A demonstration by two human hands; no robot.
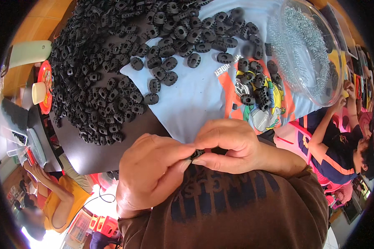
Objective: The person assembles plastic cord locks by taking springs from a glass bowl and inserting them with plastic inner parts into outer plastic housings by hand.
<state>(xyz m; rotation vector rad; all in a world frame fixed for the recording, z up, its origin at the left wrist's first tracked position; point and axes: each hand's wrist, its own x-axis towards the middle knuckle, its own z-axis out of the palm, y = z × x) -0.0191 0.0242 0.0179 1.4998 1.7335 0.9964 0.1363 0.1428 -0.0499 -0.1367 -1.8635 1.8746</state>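
Close to my chest, my left hand [153, 170] and my right hand [232, 146] meet fingertip to fingertip. Both pinch a small black plastic part [198, 153], mostly covered by the fingers; it looks like the oval pieces on the table. Just beyond my hands lies a light blue printed cloth [183, 110], with loose black oval plastic pieces [194, 60] scattered over it. To the left, a large heap of the same ribbed, slotted pieces [108, 95] covers much of the dark table [77, 145]. At the far right of the cloth, small silvery metal springs [297, 41] fill a clear round tub.
The clear tub's rim [340, 79] stands near the right edge. Left of the heap are a red plate [45, 87] and a pale handle-like object [31, 53]. Other people work on both sides, one in yellow [66, 203] and one in dark blue [330, 145].
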